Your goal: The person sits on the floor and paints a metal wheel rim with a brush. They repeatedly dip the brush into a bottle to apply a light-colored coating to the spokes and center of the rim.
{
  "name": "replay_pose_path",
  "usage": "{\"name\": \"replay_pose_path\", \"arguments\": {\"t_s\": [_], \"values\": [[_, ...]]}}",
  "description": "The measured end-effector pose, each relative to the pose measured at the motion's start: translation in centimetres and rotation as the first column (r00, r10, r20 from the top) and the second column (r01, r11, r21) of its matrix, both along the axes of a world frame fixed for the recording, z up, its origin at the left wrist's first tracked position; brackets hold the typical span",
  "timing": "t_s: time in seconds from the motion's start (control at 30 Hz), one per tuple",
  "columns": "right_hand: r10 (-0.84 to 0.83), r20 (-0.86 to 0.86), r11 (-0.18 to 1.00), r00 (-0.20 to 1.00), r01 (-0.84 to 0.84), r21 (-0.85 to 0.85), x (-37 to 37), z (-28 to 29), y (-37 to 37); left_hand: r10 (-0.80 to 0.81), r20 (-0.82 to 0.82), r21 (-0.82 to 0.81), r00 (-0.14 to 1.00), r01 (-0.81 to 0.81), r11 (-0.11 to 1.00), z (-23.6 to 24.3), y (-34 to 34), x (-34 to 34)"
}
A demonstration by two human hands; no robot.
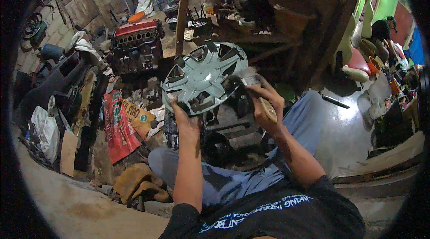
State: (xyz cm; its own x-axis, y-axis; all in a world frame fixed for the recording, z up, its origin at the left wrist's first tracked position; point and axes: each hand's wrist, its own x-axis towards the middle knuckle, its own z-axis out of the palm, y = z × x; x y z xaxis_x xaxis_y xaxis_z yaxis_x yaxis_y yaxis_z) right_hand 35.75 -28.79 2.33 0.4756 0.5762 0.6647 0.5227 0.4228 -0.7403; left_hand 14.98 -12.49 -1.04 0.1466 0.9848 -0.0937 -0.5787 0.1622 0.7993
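Note:
A round grey-green hubcap [204,77] with cut-out openings is held up in front of me, tilted. My left hand [183,113] grips its lower left rim, the fingers partly hidden behind it. My right hand [268,104] is closed round the wooden handle of a paintbrush [251,80] with a metal band. The brush's dark, blurred bristles are at the hubcap's right edge; whether they touch it I cannot tell.
An engine block with a red top [136,31] stands at the upper left. Red printed sheeting [120,127] and a brown cloth [139,181] lie on the left. A wooden post [182,13] rises behind the hubcap. A dark bar-shaped object [336,101] lies on the shiny floor at right.

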Motion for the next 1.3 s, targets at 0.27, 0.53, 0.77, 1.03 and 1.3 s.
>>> {"name": "replay_pose_path", "arguments": {"t_s": [0.27, 0.53, 0.77, 1.03, 1.3], "values": [[0.217, 0.029, 0.976, 0.976, -0.216, -0.024, 0.9, -0.2, -0.9, -0.048, 0.196, -0.172, 0.979, 0.082, 0.982, 1.1, 0.6, -0.9], [0.356, 0.252, 0.934, 0.900, -0.334, -0.128, 0.8, 0.9, -3.8, -0.083, 0.264, -0.112, 0.961, 0.116, 0.987, 0.8, 1.6, -0.7], [0.006, 0.091, 0.996, 0.996, 0.002, -0.091, 3.7, 3.1, -3.5, -0.072, 0.386, -0.134, 0.920, 0.133, 0.982, 0.8, 1.5, -1.0], [-0.119, 0.012, 0.986, 0.993, 0.120, -0.118, 3.0, 2.6, -3.3, -0.025, 0.340, -0.275, 0.940, 0.125, 0.953, 1.3, 0.5, -0.7], [0.058, 0.165, 0.986, 0.985, -0.031, -0.165, 2.4, 0.8, -4.7, 0.024, 0.431, -0.318, 0.902, 0.127, 0.939, 0.8, 1.8, -1.8]]}}
